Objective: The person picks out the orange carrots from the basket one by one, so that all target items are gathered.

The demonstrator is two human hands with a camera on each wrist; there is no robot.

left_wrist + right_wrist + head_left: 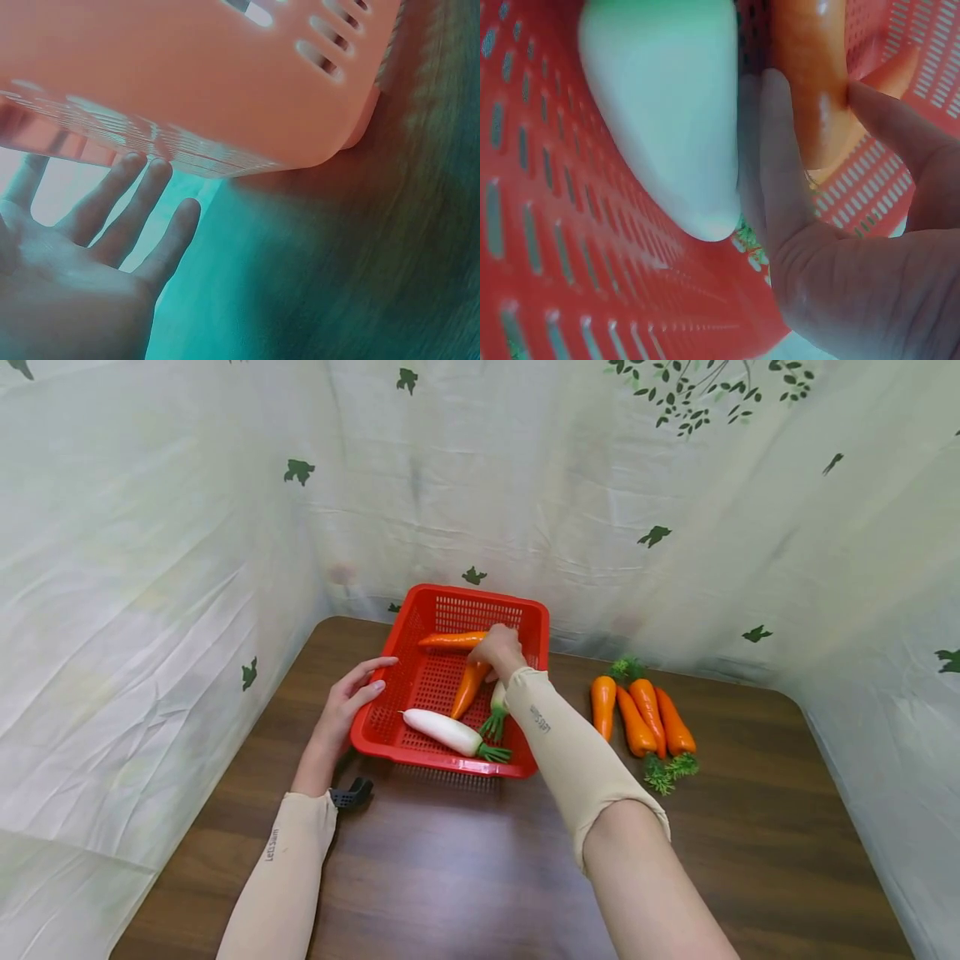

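Note:
A red slotted plastic basket [452, 764] stands on the table. Inside it, my right hand [500, 647] pinches an orange carrot [469, 687]; the right wrist view shows thumb and fingers on either side of the carrot [810, 82]. Another carrot [448, 641] lies toward the basket's back. One white radish [441, 729] with a green top lies at the front, and a second radish [667, 112] sits beside my right fingers, partly hidden by my forearm in the head view. My left hand [352, 693] touches the basket's left side with its fingers extended.
Several carrots [646, 714] with green tops lie together on the brown wooden table [757, 827], right of the basket. White patterned cloth [562, 510] hangs behind and at both sides. A black wrist strap [352, 793] is on my left wrist.

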